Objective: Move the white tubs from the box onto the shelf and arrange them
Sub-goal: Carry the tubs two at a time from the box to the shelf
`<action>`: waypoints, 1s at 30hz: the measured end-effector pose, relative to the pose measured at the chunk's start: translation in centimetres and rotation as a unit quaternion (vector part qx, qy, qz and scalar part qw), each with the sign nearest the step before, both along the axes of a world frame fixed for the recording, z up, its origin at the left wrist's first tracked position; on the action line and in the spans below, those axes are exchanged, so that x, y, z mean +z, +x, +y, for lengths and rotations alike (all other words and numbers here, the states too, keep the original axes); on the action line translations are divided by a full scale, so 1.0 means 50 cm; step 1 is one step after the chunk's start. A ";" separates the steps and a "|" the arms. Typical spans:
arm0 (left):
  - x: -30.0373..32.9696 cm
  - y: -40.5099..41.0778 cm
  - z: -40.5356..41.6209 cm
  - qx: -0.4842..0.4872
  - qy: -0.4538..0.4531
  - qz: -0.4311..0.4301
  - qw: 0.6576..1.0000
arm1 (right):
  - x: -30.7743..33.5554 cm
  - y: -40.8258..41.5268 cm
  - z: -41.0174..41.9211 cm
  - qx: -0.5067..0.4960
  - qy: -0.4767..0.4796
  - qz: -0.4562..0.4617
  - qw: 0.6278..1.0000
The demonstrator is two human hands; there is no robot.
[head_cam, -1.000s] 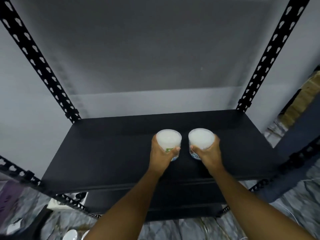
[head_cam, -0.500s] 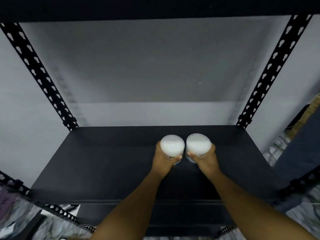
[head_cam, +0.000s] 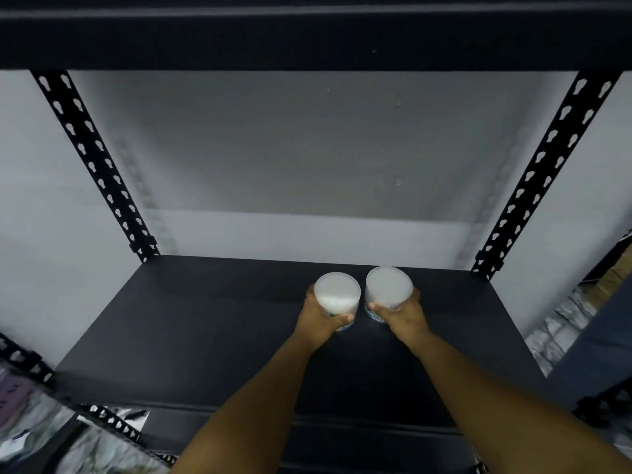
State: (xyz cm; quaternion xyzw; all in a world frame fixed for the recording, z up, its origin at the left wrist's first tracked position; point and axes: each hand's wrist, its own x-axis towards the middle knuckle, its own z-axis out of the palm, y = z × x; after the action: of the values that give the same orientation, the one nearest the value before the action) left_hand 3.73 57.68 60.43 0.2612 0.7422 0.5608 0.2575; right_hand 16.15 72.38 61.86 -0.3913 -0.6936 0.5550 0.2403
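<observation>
Two white tubs with frosted lids are side by side over the back part of the black shelf (head_cam: 205, 330). My left hand (head_cam: 319, 319) grips the left tub (head_cam: 337, 294) from the near side, fingers curled round its wall. My right hand (head_cam: 400, 313) grips the right tub (head_cam: 389, 288) the same way. The tubs are almost touching each other, close to the shelf's rear edge, right of centre. Whether their bases rest on the shelf I cannot tell. The box is out of view.
A black upper shelf (head_cam: 307, 39) spans the top of the view. Slotted black uprights stand at the back left (head_cam: 99, 165) and back right (head_cam: 543, 172) against a grey wall (head_cam: 307, 159). A marbled floor (head_cam: 561, 323) shows at the right.
Both hands have carried the tubs farther back over the shelf and brought them closer together. The view has tilted up, so the upper shelf now shows.
</observation>
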 end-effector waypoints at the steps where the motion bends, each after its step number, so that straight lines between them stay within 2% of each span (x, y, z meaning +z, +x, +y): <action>1: 0.003 -0.004 0.004 -0.007 -0.003 -0.001 1.000 | 0.000 -0.003 0.004 0.005 0.002 0.000 1.000; 13: 0.016 -0.040 0.044 -0.032 -0.018 -0.001 0.999 | 0.004 -0.047 0.042 0.009 0.006 -0.004 1.000; 24: 0.027 -0.069 0.080 -0.016 -0.020 0.008 1.000 | 0.001 -0.084 0.079 0.015 0.035 0.001 0.999; 30: 0.043 -0.077 0.090 -0.010 -0.040 -0.003 0.999 | -0.009 -0.099 0.092 0.014 0.003 -0.015 1.000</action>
State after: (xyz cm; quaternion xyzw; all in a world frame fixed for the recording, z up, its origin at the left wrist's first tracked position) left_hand -0.14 62.17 62.56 0.2564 0.7604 0.5289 0.2761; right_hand 11.22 76.98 61.42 -0.3891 -0.7042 0.5502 0.2233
